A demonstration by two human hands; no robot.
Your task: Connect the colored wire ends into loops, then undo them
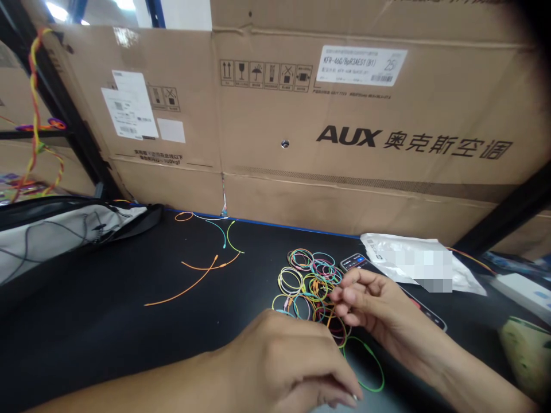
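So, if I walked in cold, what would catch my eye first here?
The tangle of bright multicoloured thin loops on the black tabletop stands out first, with the right hand reaching over it and the left hand at its near edge. Behind them rises a large cardboard box printed AUX.

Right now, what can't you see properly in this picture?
In the head view:
What the left hand may hold: its curled fingers hide it.
The phone's middle: the right hand covers it.
The lowest coloured loops: upper loops and the hands hide them.
The white packet's printing: a blurred patch covers it.
The carton label's small print: too small to read.
The green object: the right edge cuts it off.
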